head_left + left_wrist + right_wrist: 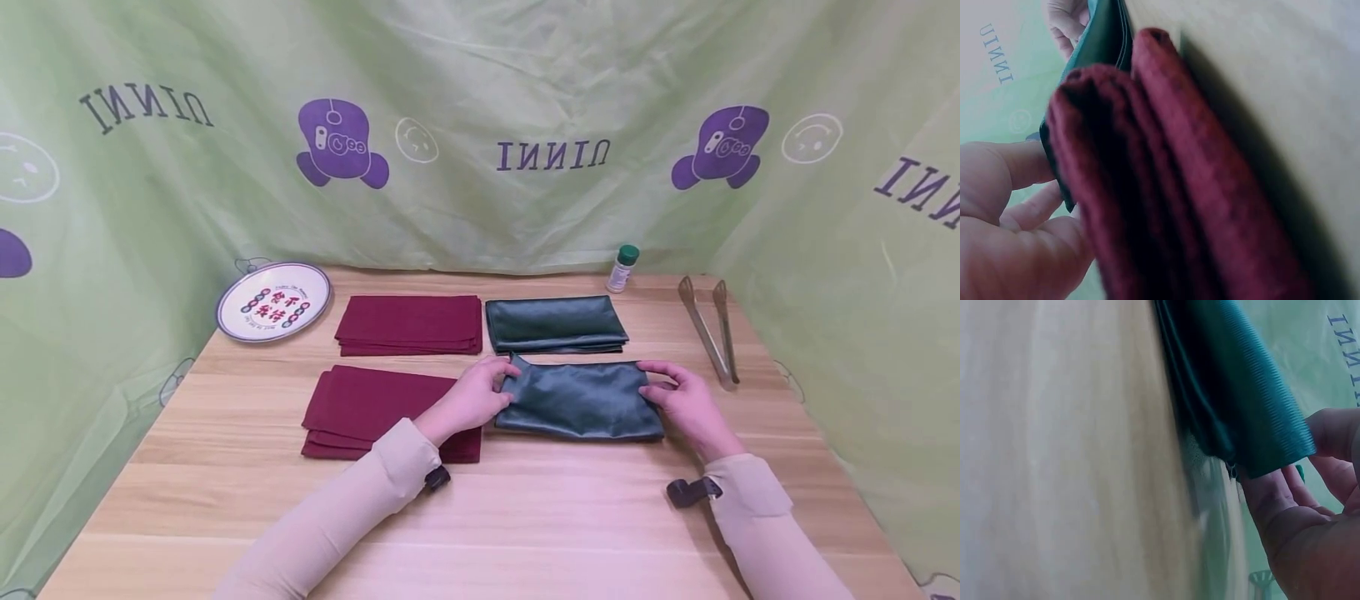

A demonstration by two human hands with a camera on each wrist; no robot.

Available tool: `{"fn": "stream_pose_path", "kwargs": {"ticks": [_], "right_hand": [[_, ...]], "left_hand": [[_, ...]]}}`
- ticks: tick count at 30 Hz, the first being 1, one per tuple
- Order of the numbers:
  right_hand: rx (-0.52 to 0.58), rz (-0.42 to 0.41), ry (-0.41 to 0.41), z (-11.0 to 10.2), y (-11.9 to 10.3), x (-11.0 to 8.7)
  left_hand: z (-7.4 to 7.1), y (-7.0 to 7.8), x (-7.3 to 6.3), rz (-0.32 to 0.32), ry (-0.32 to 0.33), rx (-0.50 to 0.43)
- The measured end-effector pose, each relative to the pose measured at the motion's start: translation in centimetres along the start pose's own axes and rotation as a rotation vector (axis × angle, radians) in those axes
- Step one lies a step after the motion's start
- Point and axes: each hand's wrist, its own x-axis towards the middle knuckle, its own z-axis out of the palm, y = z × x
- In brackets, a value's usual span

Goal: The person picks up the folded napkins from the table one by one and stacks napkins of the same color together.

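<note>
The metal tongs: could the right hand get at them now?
Probably yes: only bare table separates the right hand from the tongs, though it pinches the nearer dark green cloth.

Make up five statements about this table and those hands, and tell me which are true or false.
1. The left hand and the right hand hold the same green cloth. True.
2. The plate is at the right side of the table. False: the plate is at the far left.
3. Two folded dark red cloths lie on the table. True.
4. The tongs lie under a red cloth. False: the tongs lie uncovered at the right.
5. The small bottle has a green cap. True.
</note>
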Motion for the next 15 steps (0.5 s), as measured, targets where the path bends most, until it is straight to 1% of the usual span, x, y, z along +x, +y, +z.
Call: {"fn": "stream_pose_path", "kwargs": {"ticks": [4, 9, 11, 15], "right_hand": [[-0.022, -0.003, 0.005, 0.1, -0.5, 0.5], [-0.047, -0.044, 0.035, 0.1, -1.5, 1.4], [-0.052, -0.061, 0.044, 0.0, -1.8, 1.8], [-0.039, -0.093, 0.038, 0.0, -2.6, 2.7]], "left_hand": [[-0.8, 0.5, 0.1, -0.008, -0.005, -0.027], [-2.1, 0.9, 0.7, 0.023, 0.023, -0.069], [-2.5, 0.7, 1.0, 0.041, 0.04, -0.072], [-3.1, 0.3, 1.8, 0.077, 0.071, -0.085]]}}
